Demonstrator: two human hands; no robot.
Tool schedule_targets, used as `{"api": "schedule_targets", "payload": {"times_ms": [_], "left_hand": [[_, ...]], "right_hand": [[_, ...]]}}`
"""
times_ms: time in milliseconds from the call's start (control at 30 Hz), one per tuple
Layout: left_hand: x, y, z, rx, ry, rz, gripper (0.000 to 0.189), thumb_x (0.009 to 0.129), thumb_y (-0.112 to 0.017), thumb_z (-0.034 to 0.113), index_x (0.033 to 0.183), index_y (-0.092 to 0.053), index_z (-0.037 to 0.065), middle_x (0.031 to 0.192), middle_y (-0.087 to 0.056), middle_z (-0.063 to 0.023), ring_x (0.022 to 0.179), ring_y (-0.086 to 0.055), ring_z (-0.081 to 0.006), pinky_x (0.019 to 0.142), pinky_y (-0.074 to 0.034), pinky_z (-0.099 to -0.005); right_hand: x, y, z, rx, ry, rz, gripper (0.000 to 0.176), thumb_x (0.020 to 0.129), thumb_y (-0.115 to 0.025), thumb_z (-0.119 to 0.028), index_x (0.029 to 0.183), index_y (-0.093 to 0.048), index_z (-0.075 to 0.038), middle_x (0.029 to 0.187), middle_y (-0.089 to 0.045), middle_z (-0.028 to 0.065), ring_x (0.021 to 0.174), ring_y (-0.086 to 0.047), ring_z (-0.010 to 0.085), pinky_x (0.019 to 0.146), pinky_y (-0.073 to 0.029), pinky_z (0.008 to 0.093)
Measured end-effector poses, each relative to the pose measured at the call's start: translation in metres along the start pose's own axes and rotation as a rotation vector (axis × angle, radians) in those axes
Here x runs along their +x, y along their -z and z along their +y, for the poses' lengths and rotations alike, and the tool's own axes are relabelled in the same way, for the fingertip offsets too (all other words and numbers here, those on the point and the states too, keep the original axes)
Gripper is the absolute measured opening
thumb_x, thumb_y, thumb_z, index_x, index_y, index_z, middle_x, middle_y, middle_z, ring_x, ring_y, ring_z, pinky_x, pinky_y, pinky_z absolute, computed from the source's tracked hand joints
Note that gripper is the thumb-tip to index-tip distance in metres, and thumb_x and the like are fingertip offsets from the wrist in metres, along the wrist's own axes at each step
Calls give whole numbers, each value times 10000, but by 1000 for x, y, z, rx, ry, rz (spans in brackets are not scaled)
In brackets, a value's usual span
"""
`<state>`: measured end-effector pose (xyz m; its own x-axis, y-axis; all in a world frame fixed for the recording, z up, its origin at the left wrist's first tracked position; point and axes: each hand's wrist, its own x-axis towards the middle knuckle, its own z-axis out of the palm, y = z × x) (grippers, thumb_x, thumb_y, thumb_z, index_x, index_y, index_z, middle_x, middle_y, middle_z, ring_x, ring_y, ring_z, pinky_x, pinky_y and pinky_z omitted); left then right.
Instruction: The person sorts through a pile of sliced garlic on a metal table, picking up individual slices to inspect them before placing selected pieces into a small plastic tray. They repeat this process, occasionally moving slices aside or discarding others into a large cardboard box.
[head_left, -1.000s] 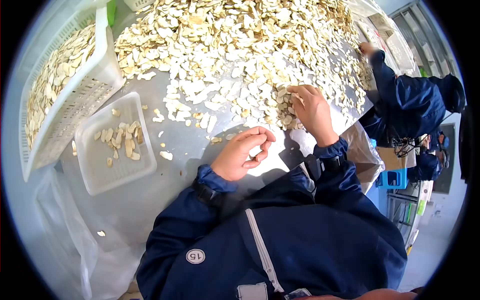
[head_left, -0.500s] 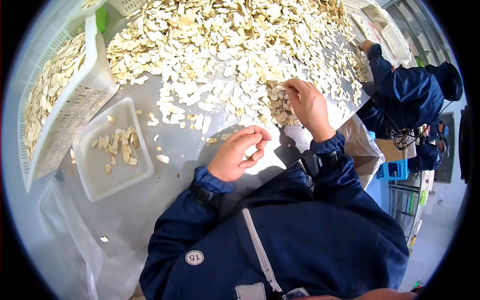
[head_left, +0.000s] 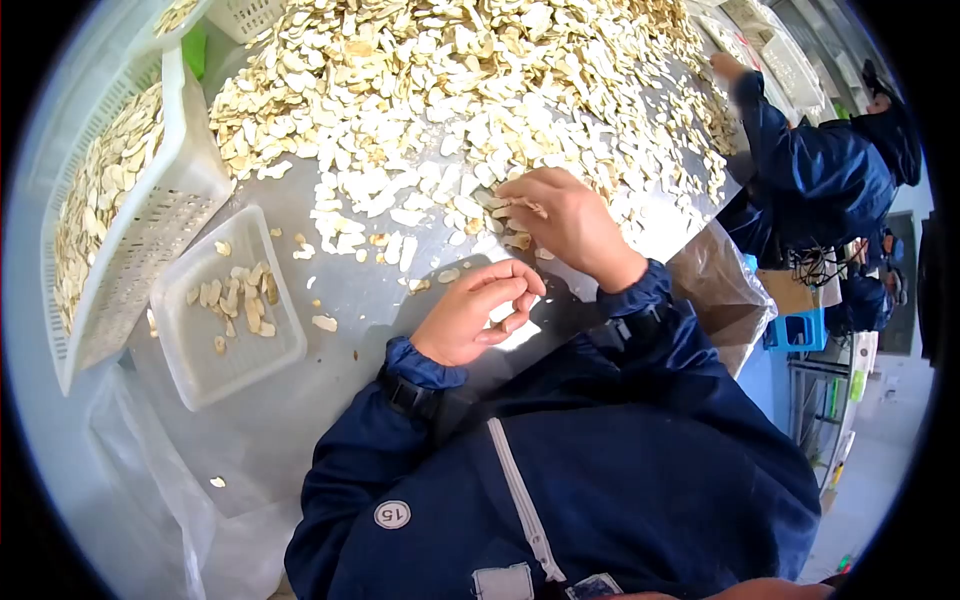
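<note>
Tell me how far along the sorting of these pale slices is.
Probably partway, with plenty left. Apparently done: the few slices in the shallow tray, perhaps also those in the basket. In hand: the right hand has a slice at its fingers; the left hand is curled, contents unclear. Left: the big heap and loose pieces around it.

Slice pile (head_left: 400, 75) cropped at top

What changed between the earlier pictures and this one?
The right hand has moved left across the slices, closer to the left hand; whether it grasped any is unclear. The left hand stayed curled, and the tray kept its few slices.
</note>
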<state>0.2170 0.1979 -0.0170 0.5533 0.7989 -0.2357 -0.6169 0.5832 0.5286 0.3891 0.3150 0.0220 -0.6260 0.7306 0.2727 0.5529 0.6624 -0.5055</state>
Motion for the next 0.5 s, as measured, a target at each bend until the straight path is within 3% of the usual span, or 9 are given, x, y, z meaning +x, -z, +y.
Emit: {"api": "schedule_targets", "payload": {"times_ms": [67,200,300,333,433,467,500], "left_hand": [[-1,0,0,11,10,-27,187,1067,-525,158,1109,-612,-2,870,-555,-45,681,-485,-81,470,-291,-181],[-2,-1,1,20,22,-51,190,1072,-516,163,1107,-612,2,872,-553,-42,679,-489,-79,470,-287,-179],[-2,0,0,4,-8,-37,184,1073,-513,161,1109,-611,9,882,-548,-36,675,-487,-76,471,-285,-177],[-2,0,0,-3,-16,-17,189,1075,-508,166,1109,-611,11,888,-546,-35,674,-485,-76,468,-284,-176],[0,-1,0,-31,-34,37,224,1088,-482,199,1129,-607,18,912,-545,-35,684,-482,-77,466,-281,-177],[-1,-2,2,-46,-39,58,248,1095,-466,221,1148,-603,21,922,-546,-36,697,-484,-77,469,-280,-178],[-2,-2,3,-61,-44,79,272,1103,-450,243,1167,-598,24,933,-548,-38,709,-486,-77,472,-279,-179]], "right_hand": [[9,-16,-13,-45,106,-28,236,909,-751,-183,1128,-753,-95,1086,-714,102,948,-678,320,816,-571,403],[13,-37,-8,-176,106,10,168,923,-724,-186,1061,-755,-95,996,-727,86,889,-672,323,772,-563,414],[9,-26,-5,-186,-25,34,165,920,-723,-189,1043,-754,-85,938,-729,98,873,-674,343,763,-561,411],[5,-25,1,-164,-35,54,174,961,-693,-184,1068,-752,-59,894,-720,103,816,-694,273,742,-558,361],[1,-3,-13,193,-478,-84,198,1010,-649,-178,1111,-744,-36,878,-704,86,793,-681,156,729,-542,299],[-1,3,-14,263,-528,-134,244,1055,-605,-187,1176,-717,-7,916,-696,45,782,-633,79,724,-522,258],[-6,4,-11,378,-542,-121,250,1054,-608,-204,1177,-715,-14,916,-703,42,775,-640,85,715,-523,268]]}}
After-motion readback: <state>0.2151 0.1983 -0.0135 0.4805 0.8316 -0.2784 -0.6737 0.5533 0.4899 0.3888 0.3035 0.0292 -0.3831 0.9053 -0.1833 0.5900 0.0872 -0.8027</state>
